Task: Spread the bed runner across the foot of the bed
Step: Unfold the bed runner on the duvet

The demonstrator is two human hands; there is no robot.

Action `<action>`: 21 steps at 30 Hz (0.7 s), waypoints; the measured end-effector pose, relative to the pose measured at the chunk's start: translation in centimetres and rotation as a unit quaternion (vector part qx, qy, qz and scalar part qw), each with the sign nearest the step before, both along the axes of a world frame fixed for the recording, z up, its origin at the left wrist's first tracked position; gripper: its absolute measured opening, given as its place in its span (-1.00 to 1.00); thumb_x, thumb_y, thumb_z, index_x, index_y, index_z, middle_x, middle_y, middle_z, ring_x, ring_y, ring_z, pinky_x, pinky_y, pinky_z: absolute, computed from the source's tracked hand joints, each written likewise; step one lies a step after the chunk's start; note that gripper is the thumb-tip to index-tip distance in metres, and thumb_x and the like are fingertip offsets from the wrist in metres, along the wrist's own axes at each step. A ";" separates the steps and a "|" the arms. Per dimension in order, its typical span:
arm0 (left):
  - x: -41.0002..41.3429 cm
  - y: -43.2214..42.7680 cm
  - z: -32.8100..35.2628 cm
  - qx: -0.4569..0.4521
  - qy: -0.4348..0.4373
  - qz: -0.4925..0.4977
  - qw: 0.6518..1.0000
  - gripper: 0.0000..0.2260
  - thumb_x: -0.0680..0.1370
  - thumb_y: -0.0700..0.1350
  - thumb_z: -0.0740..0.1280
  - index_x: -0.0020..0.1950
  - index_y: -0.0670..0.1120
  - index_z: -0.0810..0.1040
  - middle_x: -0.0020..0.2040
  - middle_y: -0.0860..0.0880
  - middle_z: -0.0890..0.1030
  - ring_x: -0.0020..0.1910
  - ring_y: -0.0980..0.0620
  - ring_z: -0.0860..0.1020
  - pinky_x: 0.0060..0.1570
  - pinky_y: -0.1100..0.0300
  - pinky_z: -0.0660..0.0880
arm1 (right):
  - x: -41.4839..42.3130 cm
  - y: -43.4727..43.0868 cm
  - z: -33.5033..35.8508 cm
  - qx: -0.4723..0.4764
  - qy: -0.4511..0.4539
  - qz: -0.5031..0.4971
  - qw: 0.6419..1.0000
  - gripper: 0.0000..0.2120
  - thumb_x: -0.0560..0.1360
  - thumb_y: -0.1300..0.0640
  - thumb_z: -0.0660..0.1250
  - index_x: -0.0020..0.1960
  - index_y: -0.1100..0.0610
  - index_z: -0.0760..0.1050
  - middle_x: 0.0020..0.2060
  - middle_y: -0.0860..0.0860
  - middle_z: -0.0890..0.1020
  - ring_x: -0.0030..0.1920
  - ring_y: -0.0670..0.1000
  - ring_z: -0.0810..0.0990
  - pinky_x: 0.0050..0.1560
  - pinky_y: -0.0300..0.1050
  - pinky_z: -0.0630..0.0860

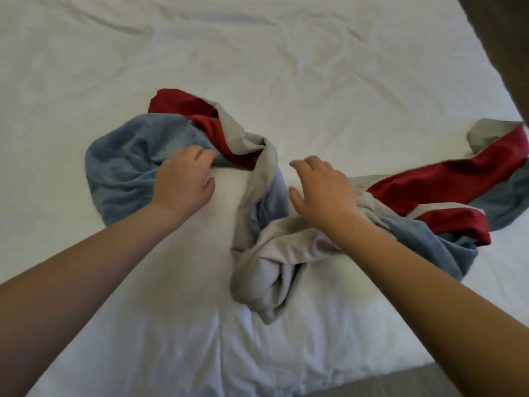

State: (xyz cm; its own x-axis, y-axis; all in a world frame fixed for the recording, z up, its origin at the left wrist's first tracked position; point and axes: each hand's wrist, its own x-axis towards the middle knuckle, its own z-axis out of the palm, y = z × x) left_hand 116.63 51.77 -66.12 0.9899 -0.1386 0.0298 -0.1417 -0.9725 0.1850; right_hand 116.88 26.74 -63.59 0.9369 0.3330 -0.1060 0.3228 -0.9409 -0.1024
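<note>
Left hand (183,174) seemingly pinches the crumpled runner (274,253) (blue end); right hand (322,186) spread open, empty.

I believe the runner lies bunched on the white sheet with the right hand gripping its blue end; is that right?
Not quite: the head view shows the left hand gripping the blue end of the bunched runner on the white sheet.

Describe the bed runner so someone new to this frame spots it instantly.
A white-sheeted bed fills the view. Crumpled across its near end lies the bed runner, a long twisted cloth reaching the bed's right edge. It is the only coloured fabric: red, blue and grey bands.
</note>
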 end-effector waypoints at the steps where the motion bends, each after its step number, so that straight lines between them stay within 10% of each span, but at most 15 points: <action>1: 0.8 1.5 -0.2 0.020 -0.001 0.018 1.000 -0.62 0.42 -0.07 0.38 0.21 -0.12 0.47 0.13 -0.15 0.52 0.08 -0.18 0.47 -0.04 -0.10 0.50 | 0.7 2.1 -0.5 0.022 -0.008 -0.020 1.000 -0.52 0.51 -0.05 0.24 0.38 0.06 0.28 0.23 0.08 0.44 0.12 0.15 0.49 -0.06 0.00 0.44; 5: 1.9 5.3 -2.0 0.080 0.109 0.076 0.988 -0.38 0.36 0.08 0.46 0.33 -0.07 0.31 0.24 -0.20 0.39 0.17 -0.23 0.41 0.09 -0.14 0.45 | 2.2 7.7 -3.0 0.130 0.053 -0.183 0.973 -0.25 0.41 -0.21 0.35 0.45 0.01 0.10 0.23 0.11 0.42 0.10 0.20 0.52 -0.17 -0.03 0.37; 9: 1.3 11.1 -4.5 0.127 0.173 0.025 0.976 -0.40 0.46 -0.03 0.40 0.42 -0.04 0.22 0.21 -0.16 0.45 0.11 -0.18 0.49 -0.09 -0.05 0.50 | 2.3 11.3 -5.8 0.119 0.055 -0.267 0.955 -0.31 0.47 0.07 0.31 0.47 0.03 0.01 0.10 0.15 0.44 -0.03 0.23 0.54 -0.22 -0.01 0.40; 15: 0.3 18.6 -3.6 0.114 0.072 -0.110 0.985 -0.80 0.52 -0.24 0.31 0.14 -0.21 0.56 -0.20 -0.22 0.60 -0.32 -0.19 0.58 -0.42 0.00 0.51 | 3.1 13.4 -5.4 0.089 0.008 -0.238 0.967 -0.67 0.52 0.07 0.20 0.27 0.02 0.32 -0.01 0.12 0.56 -0.11 0.22 0.56 -0.26 -0.11 0.31; 21: -3.1 28.9 0.6 0.127 0.007 -0.100 0.987 -0.77 0.35 -0.38 0.43 -0.01 -0.22 0.63 -0.28 -0.23 0.59 -0.40 -0.21 0.56 -0.52 0.01 0.48 | 3.8 18.5 -2.6 0.071 0.046 -0.179 0.980 -0.65 0.31 0.28 0.15 0.01 0.00 0.49 -0.09 0.07 0.61 -0.14 0.17 0.54 -0.27 -0.12 0.34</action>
State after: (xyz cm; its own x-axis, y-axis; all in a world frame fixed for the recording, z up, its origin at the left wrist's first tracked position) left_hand 113.51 80.64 -65.52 0.9422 -0.3320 -0.0448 -0.3342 -0.9408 -0.0567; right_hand 120.68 45.21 -66.21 0.9852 0.0021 -0.1715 -0.0422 -0.9662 -0.2542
